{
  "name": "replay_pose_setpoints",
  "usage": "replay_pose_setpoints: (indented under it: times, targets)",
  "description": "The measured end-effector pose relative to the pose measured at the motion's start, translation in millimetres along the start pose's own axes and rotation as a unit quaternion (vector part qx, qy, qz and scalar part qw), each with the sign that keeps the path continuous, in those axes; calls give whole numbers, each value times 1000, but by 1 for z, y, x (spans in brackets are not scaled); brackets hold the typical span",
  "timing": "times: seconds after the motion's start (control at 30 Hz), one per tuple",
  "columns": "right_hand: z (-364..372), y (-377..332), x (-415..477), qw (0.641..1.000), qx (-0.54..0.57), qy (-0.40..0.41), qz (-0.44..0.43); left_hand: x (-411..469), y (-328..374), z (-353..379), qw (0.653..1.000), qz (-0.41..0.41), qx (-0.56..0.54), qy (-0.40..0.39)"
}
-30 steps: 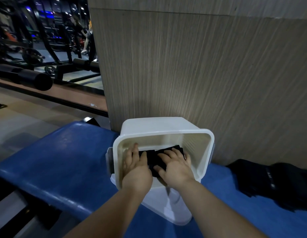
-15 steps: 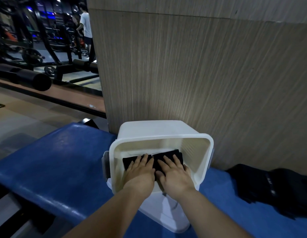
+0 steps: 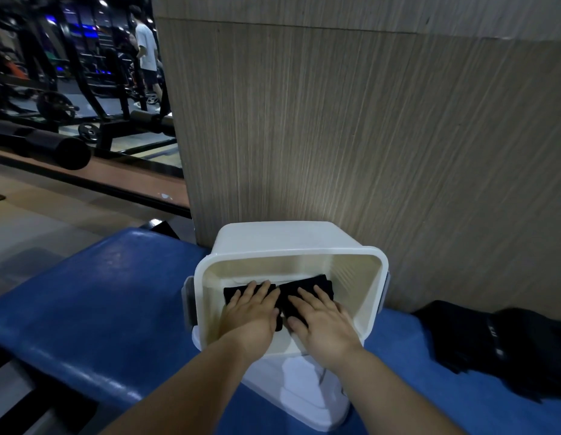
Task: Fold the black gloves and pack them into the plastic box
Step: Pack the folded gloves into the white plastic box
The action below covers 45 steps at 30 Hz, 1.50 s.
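Blue padded gym bench (image 3: 84, 309). Left hand (image 3: 251, 318) flat, fingers straight, pressing folded black gloves (image 3: 305, 281) down inside white plastic box (image 3: 360, 277). Right hand (image 3: 326, 324) same, fingers spread. Black fabric pile (image 3: 492, 340) far right.

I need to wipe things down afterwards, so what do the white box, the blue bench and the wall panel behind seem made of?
White box: smooth moulded plastic, with ribs on its inner wall. Blue bench: probably vinyl-covered padding, with glossy highlights along its edge. Wall panel: wood-grain laminate or veneer, with matte vertical streaks; can't tell which.
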State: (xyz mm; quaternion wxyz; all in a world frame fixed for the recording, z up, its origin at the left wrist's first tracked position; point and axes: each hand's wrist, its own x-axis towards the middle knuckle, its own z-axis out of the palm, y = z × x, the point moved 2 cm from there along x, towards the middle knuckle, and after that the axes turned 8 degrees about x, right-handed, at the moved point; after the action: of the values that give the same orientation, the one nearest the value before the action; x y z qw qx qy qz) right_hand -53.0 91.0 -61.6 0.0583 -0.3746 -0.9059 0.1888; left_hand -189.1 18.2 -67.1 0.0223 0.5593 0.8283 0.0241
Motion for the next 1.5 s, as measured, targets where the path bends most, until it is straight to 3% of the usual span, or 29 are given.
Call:
replay_pose_setpoints:
  times: [0.37, 0.6, 0.83, 0.97, 1.1, 1.5]
  targets:
    - [-6, -3, -1, 1000, 8, -5, 0, 3, 3, -2, 1000, -9, 16, 0]
    - [-14, -9, -16, 997, 32, 63, 6, -16, 10, -14, 998, -14, -4, 61]
    - [-24, 16, -71, 975, 129, 174, -39, -40, 40, -21, 985, 27, -66, 158]
    - [-32, 43, -105, 968, 138, 210, 0, -49, 75, -19, 982, 53, -94, 157]
    - [-37, 78, -130, 955, 160, 238, 70, -56, 112, -13, 989, 74, -78, 104]
    - [-48, 162, -168, 861, 331, 288, 256, -39, 211, -1, 977, 157, -138, 31]
